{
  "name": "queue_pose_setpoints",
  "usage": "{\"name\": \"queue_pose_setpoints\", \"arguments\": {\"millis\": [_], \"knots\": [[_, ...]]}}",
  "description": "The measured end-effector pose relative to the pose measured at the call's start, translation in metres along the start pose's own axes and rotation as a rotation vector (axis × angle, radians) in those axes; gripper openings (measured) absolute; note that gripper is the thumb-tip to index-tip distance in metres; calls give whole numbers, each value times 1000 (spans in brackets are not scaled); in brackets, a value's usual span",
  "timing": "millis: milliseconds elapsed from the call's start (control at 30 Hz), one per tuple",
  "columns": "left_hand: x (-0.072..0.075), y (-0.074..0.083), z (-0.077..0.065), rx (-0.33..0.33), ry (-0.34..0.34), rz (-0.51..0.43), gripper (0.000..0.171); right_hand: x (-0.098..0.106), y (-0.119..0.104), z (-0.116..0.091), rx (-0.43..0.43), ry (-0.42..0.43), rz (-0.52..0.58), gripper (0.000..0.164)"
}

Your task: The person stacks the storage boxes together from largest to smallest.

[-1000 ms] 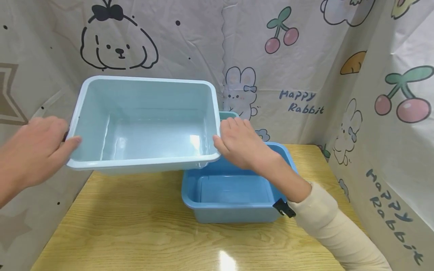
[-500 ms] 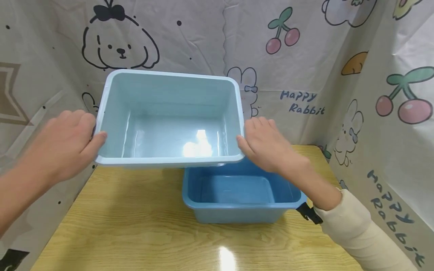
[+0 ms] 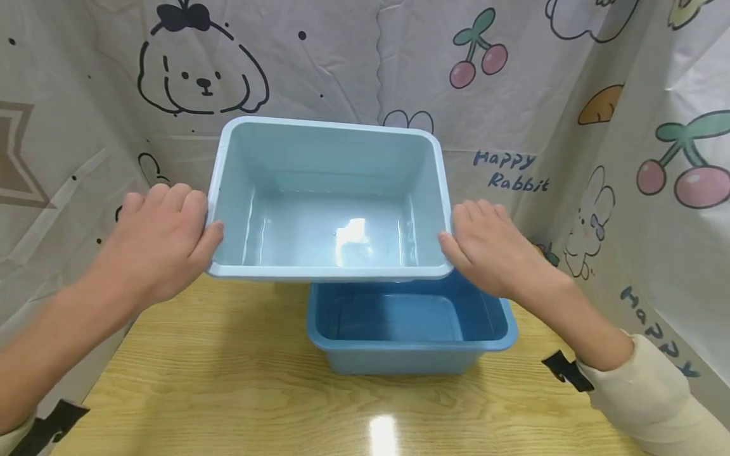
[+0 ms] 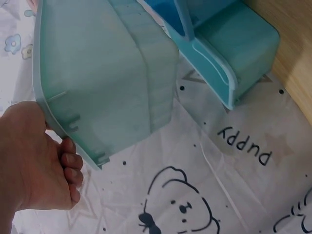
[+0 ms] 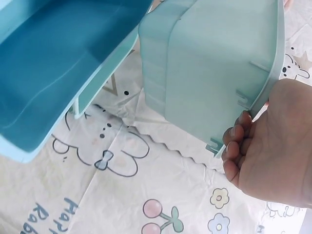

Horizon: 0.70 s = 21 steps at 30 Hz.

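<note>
Pale blue bin [image 3: 319, 202], raised, tilted toward viewer (glossy inside)

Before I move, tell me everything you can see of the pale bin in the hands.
The pale bin is rectangular with rounded corners and a lighter rim, pale blue in the head view, greener in the wrist views. It looks plastic, glossy inside, with small notched tabs under the rim. It is held up off the table, mouth tilted toward the head camera, partly hiding a blue bin. The left hand and right hand grip its short ends.
</note>
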<state>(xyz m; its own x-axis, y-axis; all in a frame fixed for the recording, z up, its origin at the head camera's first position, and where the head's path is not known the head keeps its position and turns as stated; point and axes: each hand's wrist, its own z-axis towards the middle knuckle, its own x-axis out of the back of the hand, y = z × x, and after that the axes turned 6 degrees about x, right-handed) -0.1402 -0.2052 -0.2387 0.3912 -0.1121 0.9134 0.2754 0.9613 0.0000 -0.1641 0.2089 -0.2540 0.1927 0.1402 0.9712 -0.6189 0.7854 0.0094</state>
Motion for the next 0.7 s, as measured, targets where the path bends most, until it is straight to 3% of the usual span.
{"name": "queue_pose_setpoints", "arguments": {"millis": [333,700], "knots": [[-3,22,4,-45,38,-13,26,6,14,-19,-7,6,-28,24],[-10,41,8,-54,-35,-39,25,11,29,-38,-9,-5,-17,24]]}}
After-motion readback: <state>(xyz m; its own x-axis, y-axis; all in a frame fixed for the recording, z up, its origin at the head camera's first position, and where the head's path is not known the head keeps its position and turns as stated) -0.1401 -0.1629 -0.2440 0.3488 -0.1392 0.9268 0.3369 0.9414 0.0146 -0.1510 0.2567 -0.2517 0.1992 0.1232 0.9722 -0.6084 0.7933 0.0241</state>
